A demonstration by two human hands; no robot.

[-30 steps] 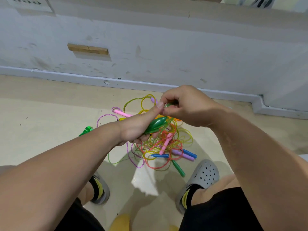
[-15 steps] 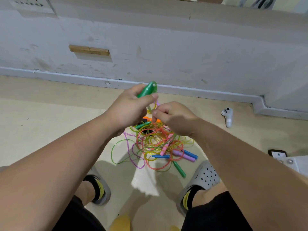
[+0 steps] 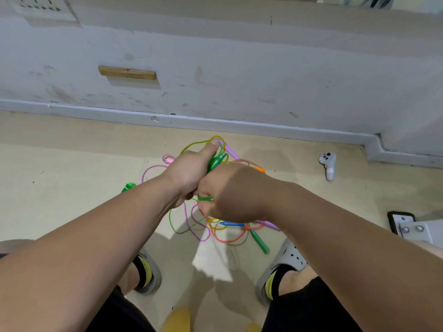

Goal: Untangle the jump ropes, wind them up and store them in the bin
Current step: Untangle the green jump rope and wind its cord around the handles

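Pale, smooth floor [image 3: 72, 164] runs up to a scuffed white wall [image 3: 239, 68]. The tangle of jump ropes [image 3: 223, 230] lies on the floor between your clogs [image 3: 287, 257] and the skirting [image 3: 239, 127]. Half a second ago your left hand held the green handle up high while the right pinched cord beside it. Now both hands have dropped and closed together over the pile.

Your left hand [image 3: 188, 173] curls tight round the glossy green handle [image 3: 217, 161], thumb laid along it. Your right hand [image 3: 231, 192] touches the left, its fingers curled round a loop of translucent green cord [image 3: 205, 198]. That looks like winding begun on one rope, though whether it is free of the heap is unclear.

The other ropes are thin, slick plastic cords, plus a braided purple rope [image 3: 153, 169], all with tapered handles. No bin shows.
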